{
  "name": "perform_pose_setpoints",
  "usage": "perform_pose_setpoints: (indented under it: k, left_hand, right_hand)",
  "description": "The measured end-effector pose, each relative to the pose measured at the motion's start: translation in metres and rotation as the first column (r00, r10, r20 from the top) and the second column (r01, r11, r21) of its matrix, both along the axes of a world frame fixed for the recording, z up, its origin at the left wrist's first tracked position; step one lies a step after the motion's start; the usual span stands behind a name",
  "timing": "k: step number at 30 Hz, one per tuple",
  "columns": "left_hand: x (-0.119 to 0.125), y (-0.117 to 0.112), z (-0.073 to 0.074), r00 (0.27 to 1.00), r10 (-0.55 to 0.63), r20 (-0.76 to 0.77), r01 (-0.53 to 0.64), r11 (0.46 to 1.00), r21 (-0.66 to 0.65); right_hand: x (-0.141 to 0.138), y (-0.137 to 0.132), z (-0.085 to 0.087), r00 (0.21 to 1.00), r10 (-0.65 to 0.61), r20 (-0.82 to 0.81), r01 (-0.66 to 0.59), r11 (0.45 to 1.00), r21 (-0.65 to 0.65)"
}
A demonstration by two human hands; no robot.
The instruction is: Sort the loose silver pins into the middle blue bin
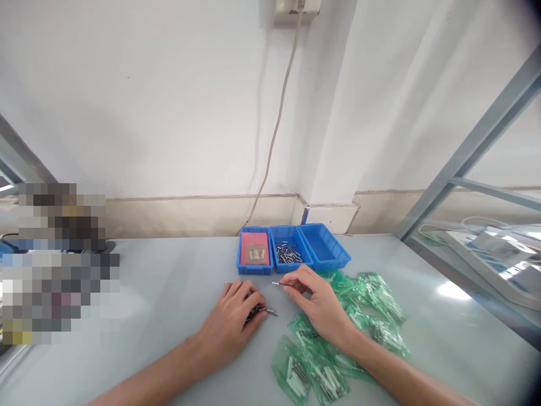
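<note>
My left hand [234, 321] is curled shut around a bundle of pins [260, 311] at centre frame. My right hand [319, 301] pinches a single pin [276, 283] just below the middle blue tray [291, 267], which is partly filled with pins. Many green bags [372, 304] at lower right have pins inside.
</note>
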State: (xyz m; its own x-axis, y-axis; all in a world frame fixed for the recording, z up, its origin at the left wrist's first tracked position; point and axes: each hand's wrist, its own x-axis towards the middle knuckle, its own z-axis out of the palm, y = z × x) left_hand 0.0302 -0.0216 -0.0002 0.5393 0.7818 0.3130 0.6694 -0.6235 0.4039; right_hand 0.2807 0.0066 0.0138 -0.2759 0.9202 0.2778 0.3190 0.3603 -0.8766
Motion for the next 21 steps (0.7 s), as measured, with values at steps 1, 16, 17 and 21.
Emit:
perform_pose_setpoints:
  k: [1,16,17,21]
  left_hand:
    - [0.0001,0.0,0.0001,1.0,0.002,0.001,-0.002,1.0,0.001]
    - [-0.0007,0.0006,-0.0012,1.0,-0.004,0.015,0.004,1.0,-0.021]
    - [-0.0008,0.0004,-0.0012,1.0,-0.005,0.017,0.005,1.0,-0.022]
    - [-0.0006,-0.0003,-0.001,0.999,0.01,0.038,-0.008,0.999,-0.043]
  right_hand:
    - [-0.0001,-0.0003,0.0004,1.0,0.002,0.008,-0.003,1.0,0.013]
    - [-0.0036,0.0081,0.0053,0.923,-0.072,-0.378,-0.072,0.933,-0.354]
    - [-0.0039,0.0077,0.0052,0.921,-0.059,-0.386,-0.082,0.937,-0.339]
    - [-0.0023,0.0032,0.0029,0.984,0.027,-0.177,-0.061,0.981,-0.185]
